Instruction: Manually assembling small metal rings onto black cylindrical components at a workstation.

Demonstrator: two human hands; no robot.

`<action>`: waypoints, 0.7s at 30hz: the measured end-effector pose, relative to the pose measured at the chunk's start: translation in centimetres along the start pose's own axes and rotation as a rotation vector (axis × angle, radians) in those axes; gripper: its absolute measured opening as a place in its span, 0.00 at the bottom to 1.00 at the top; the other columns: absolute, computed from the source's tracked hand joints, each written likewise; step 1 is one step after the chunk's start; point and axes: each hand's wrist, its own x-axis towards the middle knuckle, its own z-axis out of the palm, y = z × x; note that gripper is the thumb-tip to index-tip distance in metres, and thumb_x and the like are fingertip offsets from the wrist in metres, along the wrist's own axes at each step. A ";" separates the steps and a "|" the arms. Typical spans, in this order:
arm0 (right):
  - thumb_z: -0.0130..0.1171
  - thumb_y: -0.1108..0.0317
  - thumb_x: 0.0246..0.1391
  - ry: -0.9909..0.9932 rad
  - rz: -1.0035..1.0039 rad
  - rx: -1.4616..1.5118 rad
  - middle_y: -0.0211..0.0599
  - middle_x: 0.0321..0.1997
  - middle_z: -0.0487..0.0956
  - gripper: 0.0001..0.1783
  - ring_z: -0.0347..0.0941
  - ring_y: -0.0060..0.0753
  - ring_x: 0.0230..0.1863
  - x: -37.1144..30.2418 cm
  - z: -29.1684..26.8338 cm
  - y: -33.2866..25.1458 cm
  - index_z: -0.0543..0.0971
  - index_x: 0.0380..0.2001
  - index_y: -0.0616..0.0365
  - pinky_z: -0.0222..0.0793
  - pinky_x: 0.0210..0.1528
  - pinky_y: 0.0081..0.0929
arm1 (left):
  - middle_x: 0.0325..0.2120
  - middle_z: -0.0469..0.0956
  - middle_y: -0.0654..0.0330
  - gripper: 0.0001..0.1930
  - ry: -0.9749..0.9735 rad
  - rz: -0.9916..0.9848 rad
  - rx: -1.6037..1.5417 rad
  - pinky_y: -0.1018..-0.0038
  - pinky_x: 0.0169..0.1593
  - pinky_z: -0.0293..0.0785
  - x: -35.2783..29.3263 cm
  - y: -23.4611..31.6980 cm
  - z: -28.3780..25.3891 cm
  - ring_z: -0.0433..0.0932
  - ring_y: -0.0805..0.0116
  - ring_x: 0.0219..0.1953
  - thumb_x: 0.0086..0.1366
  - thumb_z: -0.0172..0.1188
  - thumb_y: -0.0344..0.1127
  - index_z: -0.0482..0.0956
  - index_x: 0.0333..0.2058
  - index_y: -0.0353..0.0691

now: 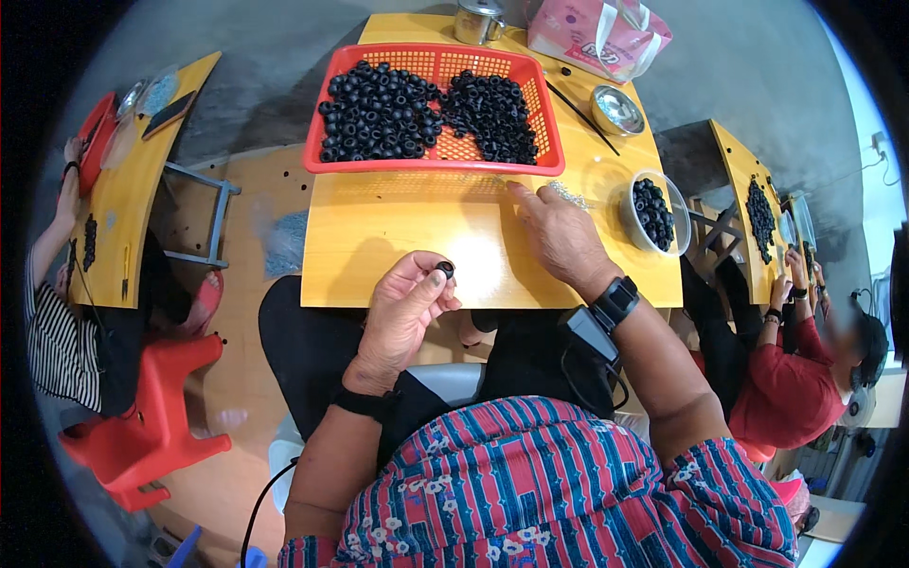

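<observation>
Between the thumb and fingers of my left hand is a small black ring, held just above the table's near edge. My right hand reaches over the table to the front of a red basket, its fingertips pinched together; what they hold, if anything, is too small to make out. Beside those fingers lies a small pile of shiny clear or silvery bits. Inside the basket, a heap of black rings fills the left side and smaller black pieces the right.
On my yellow table stand a clear tub of black rings, a metal bowl, a black stick, a metal mug and a pink bag. People work at side tables; a red stool stands left.
</observation>
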 end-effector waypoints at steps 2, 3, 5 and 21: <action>0.47 0.71 0.51 -0.029 -0.004 -0.078 0.46 0.32 0.73 0.23 0.73 0.47 0.33 0.7 0.3 -0.2 0.68 0.52 0.55 0.70 0.34 0.40 | 0.30 0.72 0.65 0.07 0.001 -0.001 0.004 0.76 0.41 0.73 0.0 0.0 -0.1 0.70 0.77 0.32 0.65 0.53 0.34 0.72 0.39 0.39; 0.46 0.72 0.51 -0.050 -0.012 -0.122 0.46 0.32 0.74 0.22 0.74 0.47 0.33 1.1 0.5 -0.3 0.67 0.52 0.56 0.70 0.34 0.41 | 0.30 0.72 0.65 0.07 0.000 -0.006 0.008 0.76 0.41 0.73 0.0 0.1 -0.2 0.70 0.78 0.32 0.65 0.53 0.34 0.72 0.39 0.39; 0.45 0.72 0.51 -0.070 -0.025 -0.167 0.46 0.31 0.74 0.22 0.74 0.48 0.33 1.6 0.5 -0.6 0.67 0.52 0.57 0.71 0.34 0.41 | 0.30 0.72 0.65 0.07 0.002 -0.008 0.012 0.76 0.41 0.73 0.0 0.2 -0.2 0.70 0.78 0.32 0.65 0.53 0.34 0.72 0.39 0.39; 0.54 0.70 0.47 0.036 0.057 0.101 0.45 0.34 0.74 0.14 0.74 0.51 0.34 1.2 0.5 -0.8 0.73 0.40 0.56 0.71 0.36 0.43 | 0.30 0.71 0.66 0.08 -0.019 -0.015 0.015 0.76 0.40 0.73 0.1 0.1 -0.5 0.70 0.78 0.31 0.65 0.54 0.36 0.72 0.40 0.40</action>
